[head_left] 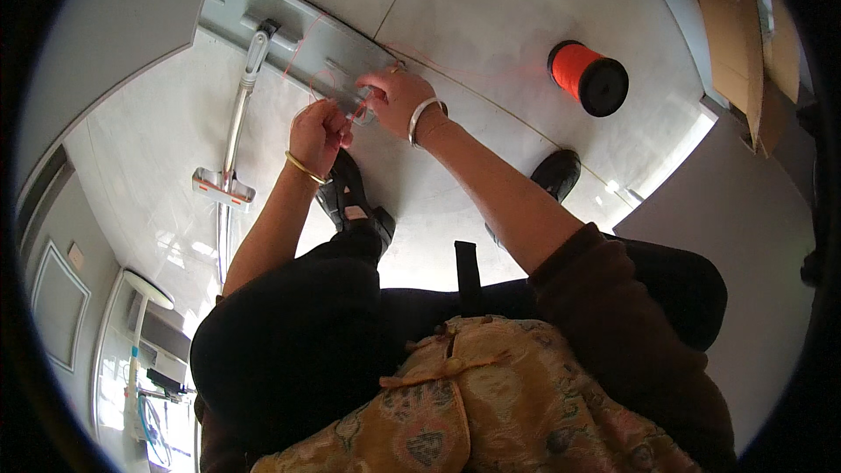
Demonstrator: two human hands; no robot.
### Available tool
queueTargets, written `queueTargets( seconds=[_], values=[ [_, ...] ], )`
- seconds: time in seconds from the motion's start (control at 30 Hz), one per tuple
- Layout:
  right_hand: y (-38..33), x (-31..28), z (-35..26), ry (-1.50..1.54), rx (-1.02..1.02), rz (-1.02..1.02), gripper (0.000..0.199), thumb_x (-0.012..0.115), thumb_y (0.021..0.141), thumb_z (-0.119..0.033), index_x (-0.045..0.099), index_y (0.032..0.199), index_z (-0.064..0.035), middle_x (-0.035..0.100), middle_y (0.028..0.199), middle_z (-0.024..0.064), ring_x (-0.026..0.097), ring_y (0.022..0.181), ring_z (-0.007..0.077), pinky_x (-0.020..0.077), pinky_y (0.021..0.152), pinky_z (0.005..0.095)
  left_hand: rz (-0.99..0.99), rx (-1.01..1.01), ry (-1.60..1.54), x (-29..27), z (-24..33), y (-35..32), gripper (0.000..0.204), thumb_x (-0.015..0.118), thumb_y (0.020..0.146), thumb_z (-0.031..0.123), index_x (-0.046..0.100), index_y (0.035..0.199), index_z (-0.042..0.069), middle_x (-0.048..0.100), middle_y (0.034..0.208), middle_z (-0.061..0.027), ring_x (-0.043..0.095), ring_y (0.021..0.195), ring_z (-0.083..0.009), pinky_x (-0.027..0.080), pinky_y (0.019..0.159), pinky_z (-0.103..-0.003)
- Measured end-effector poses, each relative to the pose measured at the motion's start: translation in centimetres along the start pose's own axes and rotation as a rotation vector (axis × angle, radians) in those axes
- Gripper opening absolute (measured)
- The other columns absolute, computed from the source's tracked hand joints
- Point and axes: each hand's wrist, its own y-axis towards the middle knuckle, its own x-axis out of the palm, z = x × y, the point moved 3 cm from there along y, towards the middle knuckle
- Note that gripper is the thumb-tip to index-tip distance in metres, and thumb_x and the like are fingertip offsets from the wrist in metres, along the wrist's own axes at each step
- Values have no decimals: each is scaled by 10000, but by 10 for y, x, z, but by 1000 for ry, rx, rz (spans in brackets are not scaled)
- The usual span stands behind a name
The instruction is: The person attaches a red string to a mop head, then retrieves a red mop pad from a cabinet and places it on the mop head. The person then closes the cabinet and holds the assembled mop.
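Thin orange string point(358, 110) runs between my two hands, with loose strands over the end of a long grey metal piece point(302, 22) on the floor. My left hand point(320, 133), with a yellow bangle at the wrist, is closed on the string, fingers curled in. Close by on its right, my right hand point(401, 98) pinches the string by the metal piece's end; a silver bangle circles that wrist. What the fingertips grip is partly hidden. Off to the right, a black-ended spool point(578, 71) of orange string lies on its side on the floor.
A silver pole point(237, 123) with a bracket point(223, 188) joins the metal piece at left. My black shoes point(556, 173) flank the work area. Cardboard point(723, 35) stands at the upper right, a grey panel point(131, 26) at the upper left. A round-topped stand point(147, 289) is at lower left.
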Motion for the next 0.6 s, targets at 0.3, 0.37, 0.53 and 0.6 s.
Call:
queueTargets(
  seconds=[0.3, 0.37, 0.53, 0.6],
  values=[
    [-3, 5, 0, -17, -73, 164, 127, 558, 819, -160, 654, 894, -124, 643, 830, 102, 631, 776, 290, 506, 699, 402, -183, -14, -186, -14, 12, 7, 198, 462, 936, 193, 502, 767, 99, 501, 678, -41, 518, 680, -208, 430, 628, -336],
    [-2, 3, 5, 81, -47, 156, 112, 576, 803, -142, 651, 881, -114, 643, 785, 89, 634, 749, 269, 503, 683, 387, -159, 85, -104, -15, 19, 5, 202, 446, 950, 217, 557, 851, 81, 599, 826, -82, 575, 826, -227, 458, 709, -345],
    [2, -2, 9, 194, -110, 179, 113, 625, 776, -136, 648, 880, -100, 645, 736, 70, 632, 696, 224, 502, 644, 337, -65, 196, 48, -11, 31, 5, 256, 439, 959, 258, 595, 991, 59, 649, 1091, -132, 612, 1011, -245, 492, 807, -382],
    [3, -5, 11, 241, -96, 185, 122, 635, 776, -150, 652, 885, -98, 653, 743, 66, 634, 689, 205, 506, 643, 322, -31, 204, 98, -10, 32, 4, 232, 452, 957, 246, 589, 1003, 64, 649, 1087, -139, 621, 997, -252, 503, 785, -383]
  ],
)
